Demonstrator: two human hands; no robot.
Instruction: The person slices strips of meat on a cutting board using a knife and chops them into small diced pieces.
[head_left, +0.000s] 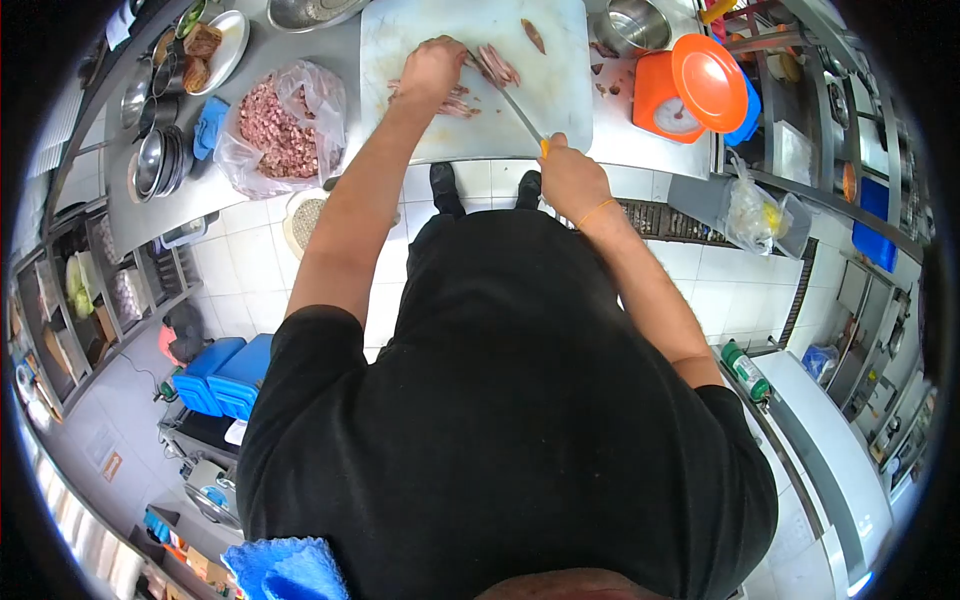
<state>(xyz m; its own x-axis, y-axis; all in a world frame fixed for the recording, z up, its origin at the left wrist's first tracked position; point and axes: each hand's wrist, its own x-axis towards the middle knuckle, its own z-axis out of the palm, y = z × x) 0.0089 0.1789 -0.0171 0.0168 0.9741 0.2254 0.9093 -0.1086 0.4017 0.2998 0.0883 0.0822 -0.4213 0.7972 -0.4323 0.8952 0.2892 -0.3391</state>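
On a white cutting board [560, 110] lie cut strips of raw meat [498, 65], with more sliced meat [457, 104] beside my left wrist. My left hand [432, 72] is closed, fingertips curled down on the meat by the blade's far end; the fingers hide part of what they press. A knife [519, 112] with a yellow handle is gripped in my right hand [572, 180] near the board's front edge. Its blade slants away and left, its tip by my left fingers. A small brownish piece [533, 36] rests farther back on the board.
A plastic bag of chopped meat [275, 130] stands left of the board. To the right are an orange scale [668, 105] and a metal pot [634, 27]. Stacked metal bowls [160, 160] and a white plate [234, 45] with brown food are at far left.
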